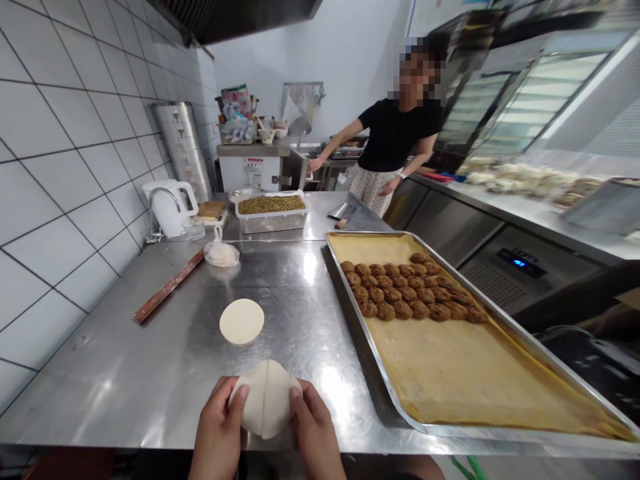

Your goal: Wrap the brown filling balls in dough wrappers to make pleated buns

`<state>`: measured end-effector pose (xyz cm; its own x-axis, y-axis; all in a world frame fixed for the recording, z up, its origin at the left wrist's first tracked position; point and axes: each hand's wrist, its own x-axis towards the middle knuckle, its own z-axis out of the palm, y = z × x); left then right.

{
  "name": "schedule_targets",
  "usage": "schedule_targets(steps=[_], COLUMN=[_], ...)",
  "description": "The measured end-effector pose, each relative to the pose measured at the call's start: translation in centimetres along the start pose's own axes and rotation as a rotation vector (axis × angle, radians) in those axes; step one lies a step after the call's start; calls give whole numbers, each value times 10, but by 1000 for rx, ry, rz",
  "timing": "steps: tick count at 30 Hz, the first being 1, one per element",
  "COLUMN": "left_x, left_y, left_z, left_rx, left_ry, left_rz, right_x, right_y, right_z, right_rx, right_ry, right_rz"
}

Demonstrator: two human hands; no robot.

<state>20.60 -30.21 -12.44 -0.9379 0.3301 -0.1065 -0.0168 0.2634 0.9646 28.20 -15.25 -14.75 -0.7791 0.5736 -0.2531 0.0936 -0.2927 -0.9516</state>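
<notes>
Between my two hands, near the front edge of the steel table, is a round dough wrapper (pixel 267 400) with a straight line down its middle; I cannot tell if it is a crease or two overlapping edges. My left hand (pixel 220 423) pinches its left side, thumb on top. On the right side my right hand (pixel 313 423) grips it the same way. Just beyond lies another flat round dough wrapper (pixel 242 321) on the bare metal. To the right, a large tray (pixel 450 373) lined with yellowish paper carries rows of brown filling balls (pixel 400 290).
Farther back stand a tub of greenish-brown filling (pixel 273 205), a tied plastic bag (pixel 221 253), a wooden stick (pixel 169 287), a white kettle (pixel 170 207) and a scraper (pixel 342 215). A person in a black top (pixel 403 133) stands beyond the table. A tiled wall (pixel 75 153) borders the left.
</notes>
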Motion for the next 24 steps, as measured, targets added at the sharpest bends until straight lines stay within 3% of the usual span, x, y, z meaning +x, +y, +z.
schedule_targets(steps=[2, 5, 10, 13, 16, 20, 22, 24], left_x=[-3, -5, -2, 1, 3, 9, 14, 20], left_y=[2, 3, -6, -17, -25, -30, -34, -38], left_z=[1, 4, 12, 11, 2, -13, -19, -26], left_rx=[12, -107, -309, -499, -765, -768, -707, -648], left_ry=[-30, -97, -182, -32, 271, 624, 661, 589], left_rz=[38, -44, -151, -249, -363, -318, -277, -256], right_x=[4, 5, 3, 3, 8, 31, 53, 77], right_y=[-2, -9, -11, -6, -9, -24, -34, -48], right_z=[1, 5, 5, 1, -3, 5, 12, 15], right_rx=[48, 37, -47, 30, 100, 34, 24, 18], right_ry=[-82, -185, -115, -31, 130, 188, 157, 138], right_rz=[41, 89, 17, 5, 6, -45, -69, -102])
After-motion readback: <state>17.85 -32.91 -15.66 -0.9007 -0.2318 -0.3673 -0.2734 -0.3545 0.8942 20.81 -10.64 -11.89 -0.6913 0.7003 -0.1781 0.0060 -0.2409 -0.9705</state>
